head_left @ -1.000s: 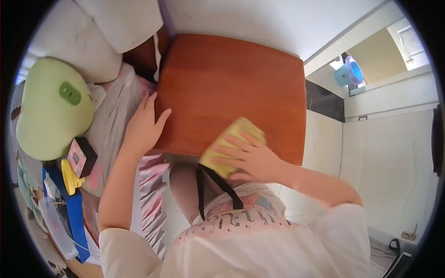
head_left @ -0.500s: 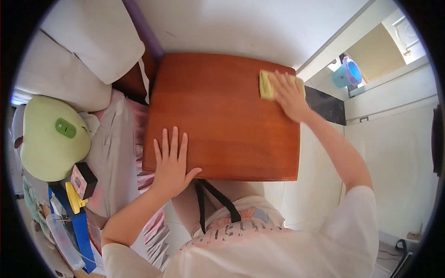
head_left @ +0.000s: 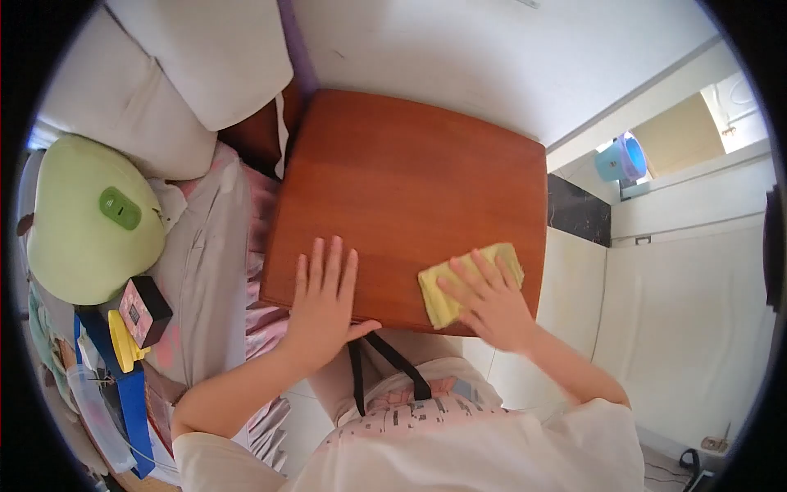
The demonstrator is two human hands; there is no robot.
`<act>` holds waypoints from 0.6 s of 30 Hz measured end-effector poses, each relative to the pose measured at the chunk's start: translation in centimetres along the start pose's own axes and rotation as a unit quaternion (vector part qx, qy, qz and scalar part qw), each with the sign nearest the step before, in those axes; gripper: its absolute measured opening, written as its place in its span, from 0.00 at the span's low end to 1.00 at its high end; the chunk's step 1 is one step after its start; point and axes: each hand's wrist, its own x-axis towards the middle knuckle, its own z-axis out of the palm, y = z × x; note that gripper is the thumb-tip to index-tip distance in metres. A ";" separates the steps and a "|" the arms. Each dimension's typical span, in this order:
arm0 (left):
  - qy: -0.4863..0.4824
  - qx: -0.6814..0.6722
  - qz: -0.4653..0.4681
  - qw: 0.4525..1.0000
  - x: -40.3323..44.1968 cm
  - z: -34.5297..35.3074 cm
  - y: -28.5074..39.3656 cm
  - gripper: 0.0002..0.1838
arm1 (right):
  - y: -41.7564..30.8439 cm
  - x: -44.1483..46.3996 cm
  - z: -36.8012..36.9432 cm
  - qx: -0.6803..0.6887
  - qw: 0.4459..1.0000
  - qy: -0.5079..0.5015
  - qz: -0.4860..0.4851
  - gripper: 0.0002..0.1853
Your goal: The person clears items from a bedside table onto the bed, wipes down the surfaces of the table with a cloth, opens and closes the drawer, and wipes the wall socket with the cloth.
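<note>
A yellow cloth (head_left: 438,299) lies on the reddish-brown wooden tabletop (head_left: 402,197), near its front right edge. My right hand (head_left: 492,307) holds the cloth against the wood, fingers stretched over it; the parts beneath the palm are hidden. At the front left of the same tabletop, my left hand (head_left: 324,303) rests flat and open, its thumb out along the front edge. Nothing is in the left hand.
To the left, a bed with grey fabric (head_left: 205,271) bears a green cushion (head_left: 90,221), a black-and-pink box (head_left: 146,312) and a yellow object (head_left: 123,340). A white wall (head_left: 443,49) stands behind the table. A blue bucket (head_left: 611,162) is at far right.
My right hand has brought the yellow cloth from the far right corner toward the front edge. My left hand stays flat on the tabletop. The view has shifted slightly.
</note>
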 end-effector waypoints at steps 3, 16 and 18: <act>0.009 0.011 0.082 0.997 -1.0 0.4 0.7 0.49 | 4.0 6.2 -1.0 -0.085 0.995 0.057 0.015 0.35; 0.074 -0.028 0.283 0.956 -2.9 0.4 1.7 0.26 | -3.8 25.3 1.2 -0.068 0.958 0.235 -0.152 0.30; 0.066 -0.058 0.292 0.952 -3.3 0.3 1.6 0.25 | -4.6 17.8 0.0 -0.005 0.969 0.140 -0.204 0.31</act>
